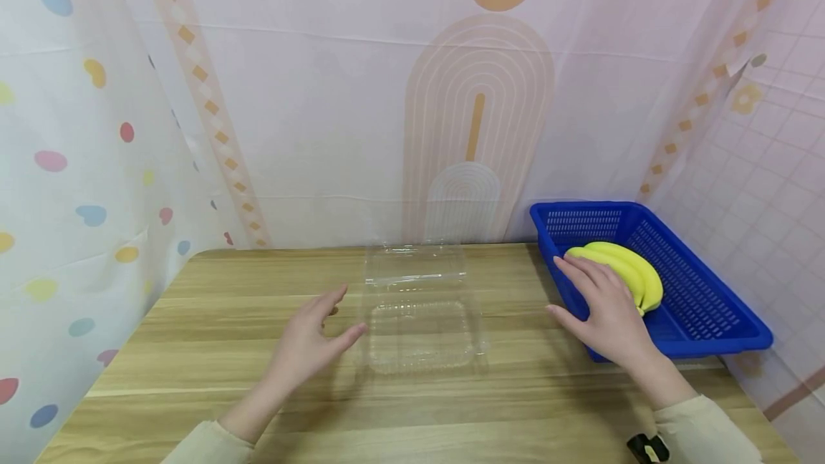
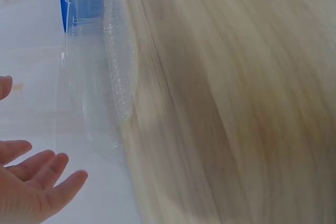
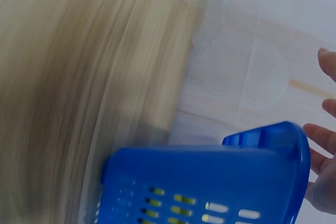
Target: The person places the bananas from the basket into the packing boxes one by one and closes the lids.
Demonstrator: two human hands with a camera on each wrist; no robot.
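A clear plastic clamshell box (image 1: 419,335) sits on the wooden table with its lid (image 1: 415,263) raised at the back. Just left of it is my left hand (image 1: 309,342), fingers spread and relaxed, holding nothing. In the head view my right hand (image 1: 602,313) hovers over the near left rim of a blue basket (image 1: 728,342), its fingers apart. Yellow bananas (image 1: 634,271) lie inside the basket, partly covered by that hand. Seen from the right wrist, the right hand (image 3: 323,166) is beside the basket's rim; whether it touches cannot be told.
The wooden table (image 1: 225,321) reaches back to a patterned curtain (image 1: 322,127) that hangs behind it and along both sides. A small black object (image 1: 647,448) shows by the right sleeve at the front edge of the view.
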